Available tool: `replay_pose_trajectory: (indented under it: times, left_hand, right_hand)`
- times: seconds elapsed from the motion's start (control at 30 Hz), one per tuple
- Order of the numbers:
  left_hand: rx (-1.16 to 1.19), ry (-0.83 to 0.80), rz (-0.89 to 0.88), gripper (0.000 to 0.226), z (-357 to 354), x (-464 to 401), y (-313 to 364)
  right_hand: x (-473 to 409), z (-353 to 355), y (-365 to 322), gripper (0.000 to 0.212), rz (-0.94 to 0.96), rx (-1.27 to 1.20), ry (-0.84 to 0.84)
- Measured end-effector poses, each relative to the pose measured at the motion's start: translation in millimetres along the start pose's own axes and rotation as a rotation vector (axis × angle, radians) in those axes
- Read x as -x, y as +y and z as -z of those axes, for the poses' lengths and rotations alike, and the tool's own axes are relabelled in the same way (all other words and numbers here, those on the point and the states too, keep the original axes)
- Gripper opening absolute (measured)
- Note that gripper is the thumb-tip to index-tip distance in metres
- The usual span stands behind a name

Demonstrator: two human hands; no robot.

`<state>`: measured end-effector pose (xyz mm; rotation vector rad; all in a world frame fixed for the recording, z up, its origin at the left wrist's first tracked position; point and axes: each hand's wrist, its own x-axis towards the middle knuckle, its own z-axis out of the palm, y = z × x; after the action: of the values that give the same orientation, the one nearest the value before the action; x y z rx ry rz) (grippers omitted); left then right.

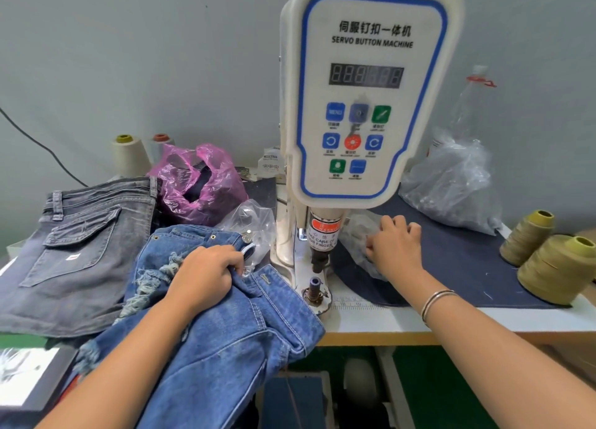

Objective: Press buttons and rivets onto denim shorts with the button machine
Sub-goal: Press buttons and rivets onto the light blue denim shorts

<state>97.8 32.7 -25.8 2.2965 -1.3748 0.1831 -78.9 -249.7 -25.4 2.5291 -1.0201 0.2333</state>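
The left hand [206, 275] is gripping the blue denim shorts [225, 325] with closed fingers; the right hand [395, 244] is pinching a clear plastic bag [358, 235] beside the button machine [371, 106].

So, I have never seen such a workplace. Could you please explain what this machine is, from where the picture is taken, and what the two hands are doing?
The picture comes from a camera worn on the person's head, looking down at the hands. The tall white device is a servo button machine, which presses buttons and rivets into cloth at the small post below it. The left hand grips blue denim shorts near the waistband. The right hand reaches into a clear plastic bag lying on dark cloth; what it picks up is hidden. Grey shorts lie on the left, and olive thread cones stand on the right.
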Motion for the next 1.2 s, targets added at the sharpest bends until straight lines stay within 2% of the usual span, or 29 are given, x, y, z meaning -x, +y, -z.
replay_pose_trajectory:
  times: [0.3,0.37,0.5,0.53,0.57,0.63,0.67,0.73,0.9,1.0,1.07,1.2]
  left_hand:
    - [0.067,0.036,0.017,0.032,-5.0,1.5,-2.6]
    - [0.085,0.041,0.017,0.03,-5.3,1.6,-2.9]
    - [0.083,0.042,0.035,0.034,-7.6,0.4,-3.0]
    - [0.077,0.048,0.032,0.033,-7.8,0.2,-3.6]
    - [0.075,0.053,0.025,0.031,-8.3,-0.1,-3.9]
    - [0.08,0.055,0.022,0.03,-8.7,-0.4,-4.7]
    - [0.087,0.054,0.026,0.03,-8.8,-0.2,-4.4]
    - [0.103,0.051,0.03,0.029,-8.4,0.2,-3.1]
    - [0.112,0.057,0.04,0.031,-7.7,0.7,-2.2]
    - [0.12,0.056,0.041,0.03,-9.0,0.9,-3.1]
    - [0.109,0.057,0.04,0.029,-9.8,0.9,-3.8]
    - [0.085,0.072,0.041,0.032,-10.1,1.0,-4.3]
  right_hand:
    - [4.6,3.3,0.0,0.026,-0.04,-0.084,-0.015]
    - [14.1,9.8,4.2,0.022,-0.091,-0.238,0.046]
    - [47.5,30.3,13.6,0.005,-0.09,-0.69,0.363]
    - [58.4,38.8,10.3,0.006,-0.099,-0.849,0.353]
    - [70.0,48.5,3.7,0.008,-0.136,-1.063,0.251]
    - [90.6,65.1,-18.2,0.01,-0.244,-1.55,-0.162]
    - [98.3,68.3,-27.3,0.009,-0.31,-1.709,-0.349]
    - [107.0,71.1,-40.6,0.008,-0.397,-1.878,-0.548]
    - [105.2,77.4,-54.3,0.009,-0.494,-2.122,-0.702]
    - [102.7,78.0,-59.2,0.02,-0.575,-2.267,-0.817]
    - [100.8,78.3,-60.5,0.027,-0.629,-2.34,-0.858]
    - [99.8,80.4,-61.9,0.027,-0.707,-2.432,-0.924]
